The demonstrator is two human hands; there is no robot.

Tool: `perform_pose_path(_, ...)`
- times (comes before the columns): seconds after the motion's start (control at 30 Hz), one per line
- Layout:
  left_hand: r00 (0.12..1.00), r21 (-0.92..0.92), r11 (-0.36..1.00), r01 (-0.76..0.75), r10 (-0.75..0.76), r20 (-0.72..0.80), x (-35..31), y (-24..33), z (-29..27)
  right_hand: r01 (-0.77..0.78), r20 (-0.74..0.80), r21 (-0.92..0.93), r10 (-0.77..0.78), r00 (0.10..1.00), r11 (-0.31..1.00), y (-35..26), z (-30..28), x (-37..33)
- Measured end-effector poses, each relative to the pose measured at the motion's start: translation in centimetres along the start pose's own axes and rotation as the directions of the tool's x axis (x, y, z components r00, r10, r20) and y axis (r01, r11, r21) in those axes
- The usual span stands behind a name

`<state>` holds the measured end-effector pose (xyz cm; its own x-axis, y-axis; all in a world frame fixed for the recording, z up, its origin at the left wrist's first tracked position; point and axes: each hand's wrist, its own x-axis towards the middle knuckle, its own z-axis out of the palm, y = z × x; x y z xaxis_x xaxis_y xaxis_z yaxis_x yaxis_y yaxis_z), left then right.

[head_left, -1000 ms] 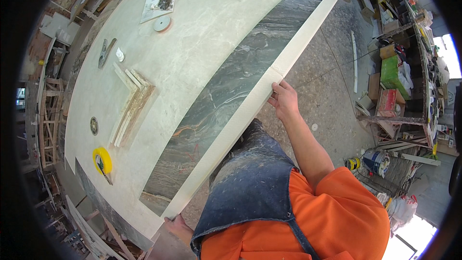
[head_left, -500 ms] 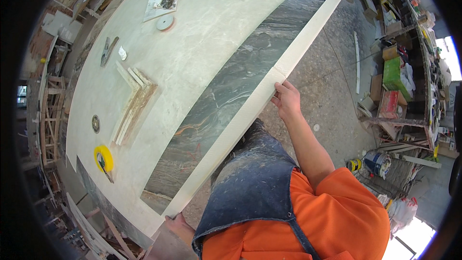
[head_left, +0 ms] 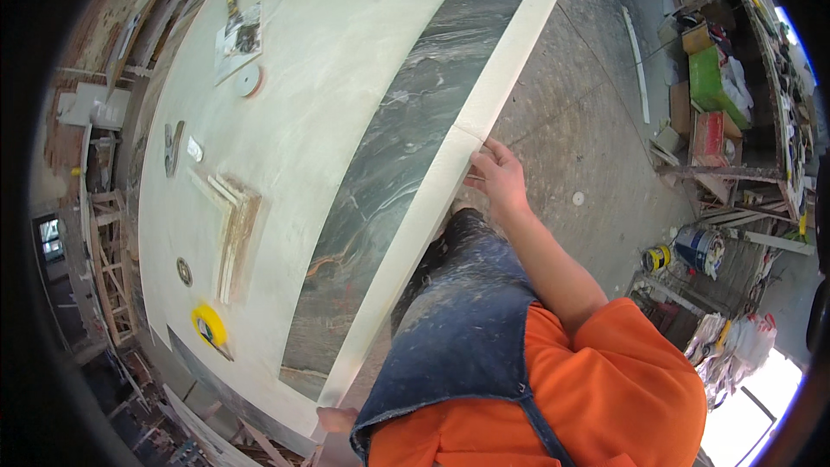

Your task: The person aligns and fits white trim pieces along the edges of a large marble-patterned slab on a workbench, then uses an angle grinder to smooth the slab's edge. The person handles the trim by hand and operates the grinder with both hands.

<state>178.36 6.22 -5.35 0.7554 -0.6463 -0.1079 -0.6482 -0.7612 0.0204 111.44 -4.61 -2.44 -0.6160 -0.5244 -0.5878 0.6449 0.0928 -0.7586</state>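
Observation:
A long white strip (head_left: 421,207) runs along the near edge of the large pale slab (head_left: 346,43), beside an inlaid band of dark veined stone (head_left: 372,173). Just below a seam in the strip, my right hand (head_left: 501,182) grips its outer edge, thumb and fingers bent round it. At the strip's near end is my left hand (head_left: 337,419), touching the corner; its fingers are mostly hidden by the edge and my apron. On the slab to the left lie stacked L-shaped pale pieces (head_left: 229,238) and a yellow tape roll (head_left: 207,325).
Farther up the slab are a round disc (head_left: 248,80), a board with a dark-smeared tool (head_left: 239,41) and a small dark ring (head_left: 184,271). Shelving at the right holds a green box (head_left: 718,86) and a red box (head_left: 711,138). A bucket (head_left: 697,247) stands on the floor.
My view has shifted, so the slab's far items appear lower and more to the left. Both hands remain at the white strip, my right hand still near the seam.

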Motion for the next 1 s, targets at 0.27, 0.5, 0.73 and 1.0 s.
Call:
perform_pose_path(0.27,0.701,-0.6,0.531,-0.598,0.71,-0.07,-5.8,37.6,-3.0,-0.141,0.107,0.109,0.13,0.986,0.984,0.3,-1.5,2.4)
perform_pose_path(0.5,0.146,-0.44,0.158,-0.884,0.987,0.061,-20.9,61.2,0.4,-0.222,0.135,0.005,0.219,0.966,0.975,-0.8,-1.7,4.0)
perform_pose_path(0.73,0.193,-0.564,0.218,-0.797,0.976,0.106,-22.5,64.3,1.3,-0.237,0.164,-0.044,0.241,0.957,0.97,-1.4,-2.0,3.9)
perform_pose_path(1.0,0.265,-0.605,0.305,-0.735,0.951,0.159,-22.6,64.0,0.9,-0.241,0.192,-0.084,0.253,0.948,0.967,-1.5,-2.0,4.3)
